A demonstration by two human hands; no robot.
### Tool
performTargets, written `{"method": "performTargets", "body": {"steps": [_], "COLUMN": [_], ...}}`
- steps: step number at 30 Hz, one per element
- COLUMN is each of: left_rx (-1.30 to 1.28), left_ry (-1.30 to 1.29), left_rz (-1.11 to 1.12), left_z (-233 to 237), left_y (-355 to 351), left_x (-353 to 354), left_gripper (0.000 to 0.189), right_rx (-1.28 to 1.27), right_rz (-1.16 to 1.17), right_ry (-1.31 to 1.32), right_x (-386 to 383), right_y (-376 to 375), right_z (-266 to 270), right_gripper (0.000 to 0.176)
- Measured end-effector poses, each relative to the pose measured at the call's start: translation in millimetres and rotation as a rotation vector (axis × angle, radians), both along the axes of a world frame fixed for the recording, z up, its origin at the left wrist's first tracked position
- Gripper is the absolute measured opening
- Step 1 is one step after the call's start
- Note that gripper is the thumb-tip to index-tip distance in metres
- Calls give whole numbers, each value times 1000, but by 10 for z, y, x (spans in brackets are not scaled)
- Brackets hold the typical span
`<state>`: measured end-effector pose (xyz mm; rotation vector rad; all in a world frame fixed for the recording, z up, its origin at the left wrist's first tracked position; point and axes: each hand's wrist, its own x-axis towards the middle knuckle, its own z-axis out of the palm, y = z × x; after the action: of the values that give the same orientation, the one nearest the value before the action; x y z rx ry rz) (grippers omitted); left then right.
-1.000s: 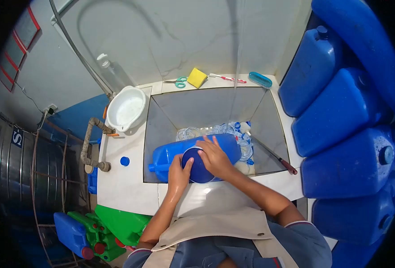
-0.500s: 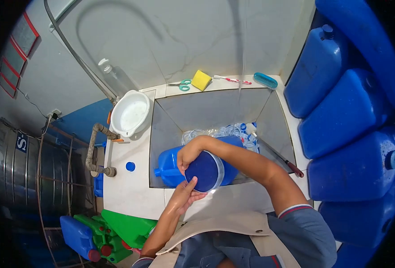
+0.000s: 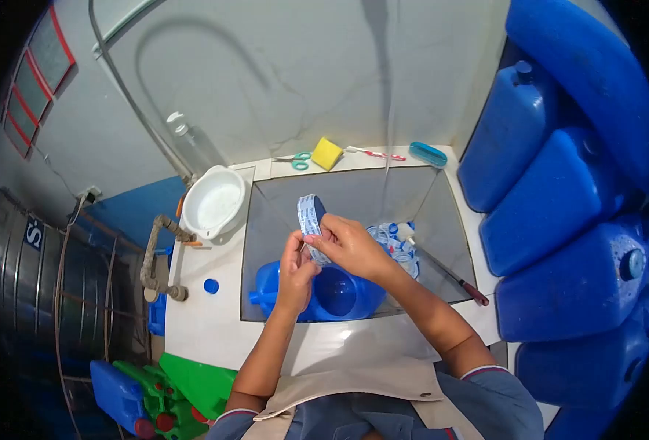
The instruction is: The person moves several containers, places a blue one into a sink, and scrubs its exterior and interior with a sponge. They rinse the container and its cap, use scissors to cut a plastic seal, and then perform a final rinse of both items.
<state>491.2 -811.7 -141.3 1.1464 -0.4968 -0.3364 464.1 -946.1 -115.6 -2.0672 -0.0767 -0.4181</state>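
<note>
My left hand [image 3: 295,273] and my right hand [image 3: 352,248] are closed on a round blue lid [image 3: 310,213], held tilted on its edge above the sink. White printed wrapping runs around the lid's rim, and my fingers cover its lower part. Beneath my hands, a blue water jug [image 3: 269,282] lies on its side in the sink, its spout to the left. A wide round opening [image 3: 337,291] shows in the jug's upper side. Behind my right hand, a heap of clear and blue plastic caps and wrapping [image 3: 401,249] lies in the sink.
A white basin [image 3: 216,199] and a blue cap [image 3: 211,286] sit on the left counter. Scissors [image 3: 301,160], a yellow sponge [image 3: 327,153], a toothbrush [image 3: 376,154] and a blue brush [image 3: 428,155] line the back ledge. A dark-handled tool [image 3: 474,293] leans at right, beside stacked blue jugs [image 3: 559,286].
Both hands have lifted the lid up and away from the jug and turned it so its printed rim faces me. The jug's round opening is now uncovered.
</note>
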Motion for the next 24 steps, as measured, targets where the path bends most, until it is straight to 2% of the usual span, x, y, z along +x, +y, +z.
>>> {"method": "performTargets", "body": {"steps": [2, 9, 11, 14, 15, 17, 18, 20, 24], "left_rx": [-34, 46, 53, 51, 49, 50, 47, 77, 38], "left_ry": [159, 172, 202, 221, 221, 252, 254, 263, 287], "left_rz": [-63, 0, 27, 87, 102, 222, 236, 244, 288], "left_z": [32, -151, -139, -289, -274, -250, -238, -247, -258], "left_y": [-44, -39, 22, 145, 166, 197, 207, 212, 87], "left_x": [-11, 286, 391, 585, 619, 659, 702, 741, 762], "left_gripper": [27, 24, 22, 17, 17, 14, 14, 13, 11], "right_rx": [26, 82, 262, 318, 317, 71, 70, 4, 48], "right_rz": [-5, -69, 30, 126, 141, 152, 166, 154, 67], "right_ry": [16, -143, 123, 131, 132, 70, 71, -85, -49], "right_x": [-49, 178, 311, 516, 567, 651, 699, 715, 668], "right_y": [-51, 4, 4, 83, 108, 148, 172, 215, 229], "right_z": [-8, -165, -173, -268, -296, -361, -381, -467, -464], "right_gripper": [32, 29, 29, 29, 29, 27, 27, 26, 24]}}
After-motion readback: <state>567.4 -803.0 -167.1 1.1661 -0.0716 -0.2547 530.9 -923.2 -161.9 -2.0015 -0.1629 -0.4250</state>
